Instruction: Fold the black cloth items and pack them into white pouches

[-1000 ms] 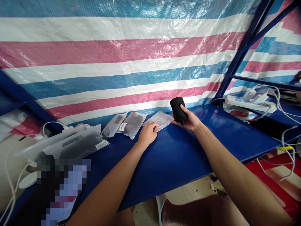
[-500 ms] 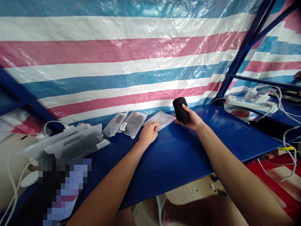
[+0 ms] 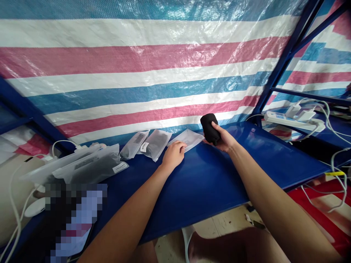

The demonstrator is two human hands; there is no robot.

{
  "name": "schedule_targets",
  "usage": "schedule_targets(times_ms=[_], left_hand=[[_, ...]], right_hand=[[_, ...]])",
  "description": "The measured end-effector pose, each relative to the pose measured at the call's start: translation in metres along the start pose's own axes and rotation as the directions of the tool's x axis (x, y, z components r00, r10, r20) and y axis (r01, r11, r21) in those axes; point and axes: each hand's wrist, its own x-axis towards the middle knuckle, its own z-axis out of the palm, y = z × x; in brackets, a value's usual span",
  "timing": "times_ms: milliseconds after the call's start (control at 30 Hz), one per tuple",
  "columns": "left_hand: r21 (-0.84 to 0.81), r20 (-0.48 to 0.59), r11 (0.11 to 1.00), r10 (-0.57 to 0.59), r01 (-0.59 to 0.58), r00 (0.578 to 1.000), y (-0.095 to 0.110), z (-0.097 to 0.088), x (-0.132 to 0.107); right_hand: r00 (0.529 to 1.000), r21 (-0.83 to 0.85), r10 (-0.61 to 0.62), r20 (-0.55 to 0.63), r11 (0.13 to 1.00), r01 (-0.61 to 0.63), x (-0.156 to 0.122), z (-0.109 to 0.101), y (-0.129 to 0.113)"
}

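My right hand [image 3: 225,139] grips a black rolled bundle [image 3: 210,128], which looks like soft fabric, and holds it tilted just above the back of the blue table [image 3: 208,182]. My left hand [image 3: 174,153] has its fingers curled at the near left edge of a frosted plastic bag [image 3: 192,138]. That bag lies flat, and its right corner reaches close to the bundle. Left of my left hand lie two filled frosted bags, one with a white barcode label [image 3: 157,143] and one with a dark printed patch [image 3: 135,144].
Larger frosted bags with dark contents [image 3: 90,166] lean at the left. In front of them is a blurred-out device [image 3: 79,223]. A striped tarp [image 3: 153,87] closes the back, between blue metal posts. A white power strip [image 3: 293,120] with cables is at the right.
The black bundle and my right hand have shifted very slightly to the left. My left hand stays on the flat bag.
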Motion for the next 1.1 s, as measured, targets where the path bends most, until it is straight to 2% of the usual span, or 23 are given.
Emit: schedule_targets(times_ms=[233, 467, 600, 733, 867, 967, 1100], left_hand=[[0.001, 0.003, 1.0, 0.008, -0.008, 1.0, -0.001, 0.0, 0.0], [0.016, 0.017, 0.998, 0.062, -0.062, 0.998, 0.01, -0.004, -0.005], [0.024, 0.02, 0.998, 0.054, -0.054, 0.998, 0.011, -0.004, -0.004], [0.012, -0.056, 1.0, -0.022, 0.023, 0.998, 0.009, -0.006, -0.003], [-0.01, -0.159, 1.0, 0.006, -0.008, 0.987, 0.009, -0.01, -0.004], [0.001, -0.147, 1.0, 0.012, -0.013, 0.989, 0.009, -0.011, -0.005], [0.017, -0.162, 0.999, 0.032, -0.029, 0.986, 0.008, -0.006, -0.004]], right_hand=[[1.0, 0.014, -0.01, 0.023, 1.0, 0.009, 0.002, 0.004, 0.005], [0.976, -0.086, 0.026, 0.218, 0.996, -0.008, -0.004, 0.017, 0.028], [0.961, -0.129, -0.004, 0.277, 0.991, 0.042, -0.006, 0.029, 0.042], [0.963, -0.076, -0.067, 0.261, 0.993, 0.09, -0.003, 0.036, 0.043], [0.951, -0.02, -0.201, 0.233, 0.977, 0.212, -0.005, 0.033, 0.03], [0.937, -0.022, -0.277, 0.212, 0.957, 0.288, -0.009, 0.029, 0.022], [0.898, 0.003, -0.429, 0.096, 0.903, 0.431, -0.009, 0.029, 0.022]])
